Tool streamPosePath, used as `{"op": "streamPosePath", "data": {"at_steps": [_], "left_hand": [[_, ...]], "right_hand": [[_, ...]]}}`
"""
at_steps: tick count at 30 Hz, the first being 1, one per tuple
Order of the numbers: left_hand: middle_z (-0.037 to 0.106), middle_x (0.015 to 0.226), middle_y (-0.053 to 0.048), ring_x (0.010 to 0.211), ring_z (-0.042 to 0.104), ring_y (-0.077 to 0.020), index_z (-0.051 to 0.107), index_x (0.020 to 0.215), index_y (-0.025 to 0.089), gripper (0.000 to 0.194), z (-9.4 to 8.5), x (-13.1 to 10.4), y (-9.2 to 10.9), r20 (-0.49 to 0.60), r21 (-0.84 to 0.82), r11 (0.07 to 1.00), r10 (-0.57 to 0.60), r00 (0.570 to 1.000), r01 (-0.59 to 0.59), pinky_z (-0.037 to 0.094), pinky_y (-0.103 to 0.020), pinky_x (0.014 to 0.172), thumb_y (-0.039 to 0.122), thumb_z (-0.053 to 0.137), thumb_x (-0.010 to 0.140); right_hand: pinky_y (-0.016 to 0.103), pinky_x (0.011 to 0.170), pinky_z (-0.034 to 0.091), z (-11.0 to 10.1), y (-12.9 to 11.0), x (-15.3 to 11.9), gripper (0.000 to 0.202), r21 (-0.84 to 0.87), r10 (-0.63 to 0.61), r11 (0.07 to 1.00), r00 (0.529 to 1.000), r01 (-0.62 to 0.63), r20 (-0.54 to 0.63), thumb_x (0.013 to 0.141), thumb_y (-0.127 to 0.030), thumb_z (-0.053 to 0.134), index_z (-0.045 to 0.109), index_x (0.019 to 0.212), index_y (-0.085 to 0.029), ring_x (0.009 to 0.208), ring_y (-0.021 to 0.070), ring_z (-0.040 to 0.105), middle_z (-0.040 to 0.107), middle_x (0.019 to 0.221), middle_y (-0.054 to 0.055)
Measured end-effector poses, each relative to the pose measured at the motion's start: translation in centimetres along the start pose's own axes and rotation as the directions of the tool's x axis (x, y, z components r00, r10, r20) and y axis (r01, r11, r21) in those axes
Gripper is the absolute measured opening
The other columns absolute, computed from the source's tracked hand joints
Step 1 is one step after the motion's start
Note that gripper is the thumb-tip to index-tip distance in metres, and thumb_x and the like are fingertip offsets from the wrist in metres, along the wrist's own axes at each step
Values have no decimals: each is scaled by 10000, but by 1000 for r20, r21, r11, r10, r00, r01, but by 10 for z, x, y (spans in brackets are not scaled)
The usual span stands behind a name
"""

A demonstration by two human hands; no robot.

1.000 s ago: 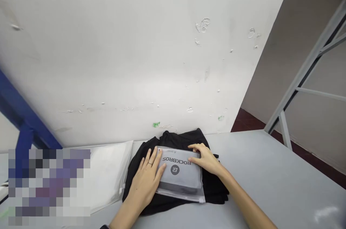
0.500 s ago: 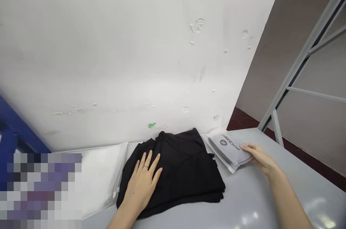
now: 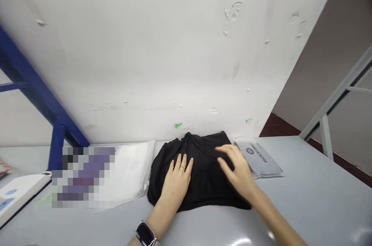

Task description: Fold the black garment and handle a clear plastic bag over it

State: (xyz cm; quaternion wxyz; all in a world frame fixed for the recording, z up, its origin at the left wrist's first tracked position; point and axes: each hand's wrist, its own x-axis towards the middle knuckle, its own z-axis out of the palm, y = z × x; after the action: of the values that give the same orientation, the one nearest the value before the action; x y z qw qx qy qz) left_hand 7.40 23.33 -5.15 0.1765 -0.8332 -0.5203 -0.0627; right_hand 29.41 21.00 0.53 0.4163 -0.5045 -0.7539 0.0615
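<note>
A black folded garment (image 3: 203, 188) lies on the grey table against the white wall, looking like a stack of several layers. My left hand (image 3: 178, 178) rests flat on its left part, fingers spread, with a ring on one finger and a watch on the wrist. Over the garment's right part is my right hand (image 3: 238, 168), fingers apart and holding nothing; whether it touches the cloth I cannot tell. Just right of the garment lies a frosted zip bag (image 3: 261, 160) with dark lettering and a round logo, something grey inside it.
White frosted zip bags (image 3: 130, 172) lie left of the garment, partly under a blurred-out patch. Further left stand a blue metal frame (image 3: 58, 122) and a white box-like object (image 3: 23, 195). A grey metal frame (image 3: 325, 133) rises beyond the table's right end.
My right hand has let go of the lettered zip bag and moved left over the black garment. My left hand stays flat on the garment. The view has shifted left.
</note>
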Motion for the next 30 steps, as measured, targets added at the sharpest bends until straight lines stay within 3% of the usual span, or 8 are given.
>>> {"op": "streamPosePath", "data": {"at_steps": [3, 4, 6, 12, 16, 22, 27, 30], "left_hand": [[456, 1422, -144, 1331, 385, -319, 438, 1386, 179, 524, 5, 0, 5, 59, 38, 999, -1, 998, -1, 413, -483, 1016, 107, 419, 868], [456, 1419, -156, 1329, 386, -327, 430, 1391, 165, 533, 6, 0, 7, 74, 50, 999, 0, 997, -4, 416, -488, 1010, 97, 414, 862], [456, 1413, -178, 1325, 388, -338, 416, 1398, 142, 549, 8, 0, 9, 88, 65, 998, -2, 996, -4, 421, -498, 1001, 66, 390, 855], [459, 1404, -197, 1321, 387, -351, 413, 1396, 114, 565, 4, 0, 14, 91, 65, 998, -2, 996, -4, 424, -511, 995, 27, 354, 841], [459, 1399, -212, 1314, 389, -367, 417, 1392, 103, 556, 1, 0, 16, 92, 59, 998, 5, 996, -11, 434, -522, 981, 34, 354, 844], [474, 1388, -209, 1314, 399, -346, 420, 1388, 103, 545, -1, 0, 15, 99, 43, 999, 13, 995, -17, 441, -511, 978, 34, 330, 855], [468, 1390, -217, 1316, 392, -358, 417, 1390, 93, 540, -1, 0, 15, 101, 30, 999, 10, 995, -13, 430, -519, 982, 42, 334, 859], [467, 1392, -217, 1321, 382, -361, 409, 1394, 85, 539, -1, -1, 15, 101, 25, 1000, 7, 995, -10, 425, -514, 989, 46, 339, 861]], "right_hand": [[346, 925, 431, 51, -65, -25, 318, 163, -408, 912, 880, 378, 245, 905, -335, 506, 520, 1214, -257, 1117, 214, 499, 549, 1201, 70], [346, 920, 433, 65, -78, -34, 360, 176, -531, 847, 810, 501, 250, 897, -399, 531, 509, 1236, -279, 1140, 223, 480, 535, 1232, 63], [367, 898, 431, 86, -90, -50, 395, 119, -614, 789, 768, 602, 182, 887, -511, 528, 506, 1236, -329, 1139, 233, 466, 545, 1212, 46], [344, 872, 427, 102, -89, -64, 413, 114, -555, 831, 826, 544, 103, 890, -552, 502, 516, 1230, -319, 1127, 214, 463, 578, 1165, 33], [325, 837, 422, 102, -97, -64, 197, 18, -542, 839, 839, 544, -55, 919, -435, 521, 596, 1083, -357, 1055, 193, 522, 632, 1056, -20], [321, 892, 433, 95, -97, -59, 471, 182, -528, 837, 849, 516, 21, 984, -494, 245, 564, 1104, -169, 1061, 183, 552, 665, 1068, 44], [354, 907, 423, 105, -95, -69, 362, 47, -555, 829, 830, 558, -64, 955, -550, 335, 580, 1141, -359, 1088, 200, 551, 656, 1061, -9], [356, 912, 432, 100, -94, -67, 414, 68, -561, 826, 828, 560, 3, 965, -546, 281, 594, 1100, -311, 1082, 196, 561, 656, 1084, -5]]}}
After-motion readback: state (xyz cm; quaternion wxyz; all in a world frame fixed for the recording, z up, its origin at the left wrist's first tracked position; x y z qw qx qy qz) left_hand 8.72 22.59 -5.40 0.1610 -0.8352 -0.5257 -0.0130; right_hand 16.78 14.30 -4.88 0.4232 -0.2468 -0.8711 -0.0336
